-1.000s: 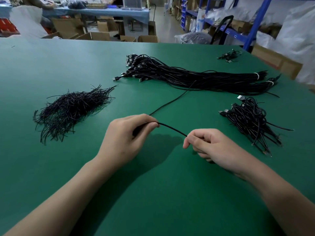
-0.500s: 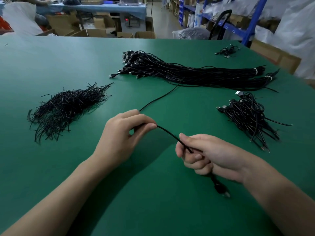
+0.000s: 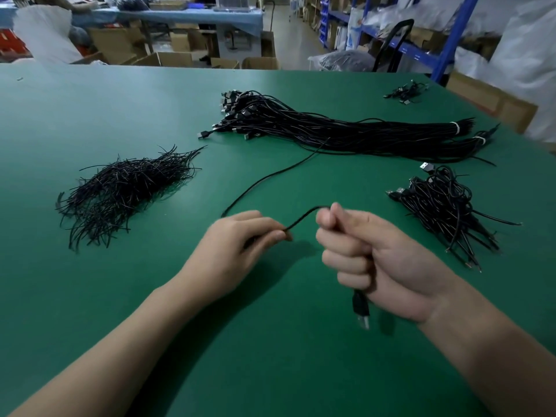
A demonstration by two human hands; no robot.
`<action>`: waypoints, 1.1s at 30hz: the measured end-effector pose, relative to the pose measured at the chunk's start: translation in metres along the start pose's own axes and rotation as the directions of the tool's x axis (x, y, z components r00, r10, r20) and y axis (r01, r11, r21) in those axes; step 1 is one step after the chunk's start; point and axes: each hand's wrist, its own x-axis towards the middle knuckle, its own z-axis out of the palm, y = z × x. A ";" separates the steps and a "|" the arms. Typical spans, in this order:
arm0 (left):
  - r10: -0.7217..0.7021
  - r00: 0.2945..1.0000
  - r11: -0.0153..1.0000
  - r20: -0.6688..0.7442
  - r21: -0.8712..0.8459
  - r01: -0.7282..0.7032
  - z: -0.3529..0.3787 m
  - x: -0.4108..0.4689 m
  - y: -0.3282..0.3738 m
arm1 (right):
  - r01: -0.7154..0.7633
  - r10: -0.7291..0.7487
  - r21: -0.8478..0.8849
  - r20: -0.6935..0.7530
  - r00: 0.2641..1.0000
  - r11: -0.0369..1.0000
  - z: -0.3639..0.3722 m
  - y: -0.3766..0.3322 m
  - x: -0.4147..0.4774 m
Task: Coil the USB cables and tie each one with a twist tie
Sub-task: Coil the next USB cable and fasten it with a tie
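Observation:
One black USB cable [image 3: 270,176] runs from the big bundle down to my hands. My left hand [image 3: 237,245] pinches it between thumb and fingers. A short arch of cable bridges over to my right hand [image 3: 370,260], which grips it in a fist. The cable's USB plug [image 3: 361,310] hangs below that fist, just above the green table [image 3: 90,296]. A heap of black twist ties [image 3: 120,191] lies to the left.
A long bundle of uncoiled cables [image 3: 331,130] lies across the far middle, bound with white bands at its right end. Tied coils [image 3: 445,206] are piled at the right; a few more cables [image 3: 404,91] lie far right. Boxes and blue shelving stand beyond the table.
My right hand has turned upright into a fist and pulled the cable through, so the plug end hangs lower. My left hand has stayed pinching the cable, closer to the right hand.

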 end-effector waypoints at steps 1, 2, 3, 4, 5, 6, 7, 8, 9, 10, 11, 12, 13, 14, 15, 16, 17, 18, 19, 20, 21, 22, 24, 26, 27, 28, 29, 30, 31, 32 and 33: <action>0.032 0.998 0.999 0.048 -0.006 -0.032 0.005 -0.001 0.006 | 0.070 -0.069 0.039 -0.031 0.997 0.997 0.004 -0.004 0.003; 0.059 0.995 0.998 0.079 -0.017 -0.058 0.009 -0.001 0.012 | 0.138 -0.134 0.062 -0.073 0.988 0.988 0.008 -0.007 0.007; 0.075 0.993 0.997 0.095 -0.026 -0.073 0.013 -0.001 0.018 | 0.199 -0.190 0.072 -0.118 0.975 0.977 0.011 -0.010 0.011; 0.080 0.992 0.997 0.101 -0.032 -0.077 0.015 -0.001 0.024 | 0.249 -0.236 0.066 -0.161 0.958 0.966 0.013 -0.013 0.016; 0.078 0.992 0.997 0.102 -0.036 -0.075 0.017 -0.001 0.029 | 0.286 -0.272 0.041 -0.202 0.941 0.958 0.014 -0.014 0.021; 0.074 0.992 0.997 0.100 -0.040 -0.070 0.017 -0.001 0.033 | 0.310 -0.302 -0.002 -0.242 0.922 0.951 0.015 -0.015 0.025; 0.070 0.993 0.997 0.097 -0.044 -0.066 0.017 -0.001 0.036 | 0.325 -0.328 -0.060 -0.281 0.902 0.944 0.015 -0.014 0.030; 0.067 0.993 0.997 0.094 -0.041 -0.063 0.015 -0.002 0.037 | 0.330 -0.354 -0.129 -0.317 0.880 0.935 0.015 -0.013 0.033; 0.065 0.993 0.998 0.094 -0.027 -0.063 0.014 -0.002 0.038 | 0.327 -0.380 -0.203 -0.351 0.856 0.923 0.014 -0.010 0.036; 0.064 0.993 0.998 0.099 -0.002 -0.064 0.013 -0.003 0.038 | 0.318 -0.404 -0.268 -0.385 0.830 0.909 0.013 -0.006 0.039; 0.061 0.992 0.998 0.109 0.028 -0.064 0.013 -0.004 0.038 | 0.308 -0.423 -0.315 -0.418 0.804 0.898 0.012 -0.003 0.041; 0.056 0.991 0.997 0.121 0.054 -0.063 0.012 -0.004 0.037 | 0.301 -0.433 -0.335 -0.452 0.780 0.893 0.012 0.000 0.043; 0.049 0.990 0.996 0.131 0.072 -0.059 0.012 -0.005 0.036 | 0.302 -0.430 -0.321 -0.488 0.760 0.898 0.011 0.002 0.045; 0.043 0.989 0.995 0.138 0.081 -0.055 0.012 -0.006 0.036 | 0.312 -0.413 -0.274 -0.523 0.745 0.910 0.011 0.004 0.047; 0.039 0.988 0.995 0.147 0.087 -0.052 0.013 -0.006 0.037 | 0.328 -0.387 -0.207 -0.556 0.736 0.922 0.011 0.004 0.049; 0.036 0.987 0.994 0.157 0.092 -0.050 0.013 -0.006 0.038 | 0.346 -0.360 -0.141 -0.581 0.730 0.928 0.010 0.004 0.050; 0.034 0.986 0.994 0.165 0.095 -0.050 0.014 -0.006 0.039 | 0.362 -0.344 -0.093 -0.594 0.727 0.927 0.010 0.005 0.052; 0.033 0.985 0.994 0.169 0.096 -0.050 0.014 -0.006 0.039 | 0.377 -0.343 -0.072 -0.596 0.726 0.923 0.009 0.006 0.053; 0.031 0.985 0.994 0.172 0.096 -0.048 0.014 -0.007 0.040 | 0.390 -0.360 -0.082 -0.587 0.725 0.917 0.008 0.008 0.054; 0.026 0.984 0.995 0.175 0.095 -0.044 0.014 -0.007 0.039 | 0.399 -0.396 -0.127 -0.572 0.718 0.908 0.007 0.010 0.054; 0.019 0.983 0.995 0.183 0.096 -0.037 0.013 -0.007 0.039 | 0.398 -0.447 -0.215 -0.550 0.705 0.892 0.005 0.012 0.054; 0.014 0.981 0.994 0.193 0.099 -0.034 0.013 -0.007 0.039 | 0.382 -0.506 -0.334 -0.517 0.690 0.862 0.003 0.014 0.053; 0.022 0.981 0.994 0.192 0.102 -0.043 0.012 -0.007 0.040 | 0.313 -0.602 -0.577 -0.418 0.681 0.755 -0.002 0.017 0.051; 0.049 0.988 0.993 0.147 0.096 -0.064 0.010 -0.008 0.039 | 0.221 -0.614 -0.743 -0.306 0.728 0.632 -0.008 0.021 0.048; 0.067 0.991 0.992 0.120 0.099 -0.079 0.009 -0.007 0.038 | 0.175 -0.599 -0.809 -0.252 0.760 0.562 -0.010 0.023 0.045; 0.087 0.992 0.989 0.095 0.108 -0.097 0.007 -0.007 0.036 | 0.126 -0.579 -0.868 -0.205 0.789 0.480 -0.012 0.025 0.041; 0.110 0.991 0.986 0.071 0.120 -0.118 0.004 -0.006 0.034 | 0.079 -0.554 -0.915 -0.169 0.815 0.396 -0.014 0.026 0.038; 0.130 0.991 0.983 0.042 0.128 -0.134 0.001 -0.005 0.032 | 0.036 -0.521 -0.946 -0.146 0.841 0.322 -0.016 0.027 0.034; 0.137 0.991 0.983 0.007 0.126 -0.136 -0.002 -0.004 0.030 | 0.000 -0.484 -0.962 -0.138 0.864 0.274 -0.017 0.027 0.031; 0.134 0.990 0.985 -0.033 0.114 -0.130 -0.006 -0.003 0.028 | -0.025 -0.446 -0.963 -0.148 0.883 0.270 -0.018 0.028 0.028; 0.131 0.989 0.988 -0.070 0.096 -0.124 -0.009 -0.001 0.026 | -0.030 -0.404 -0.949 -0.163 0.900 0.315 -0.018 0.028 0.025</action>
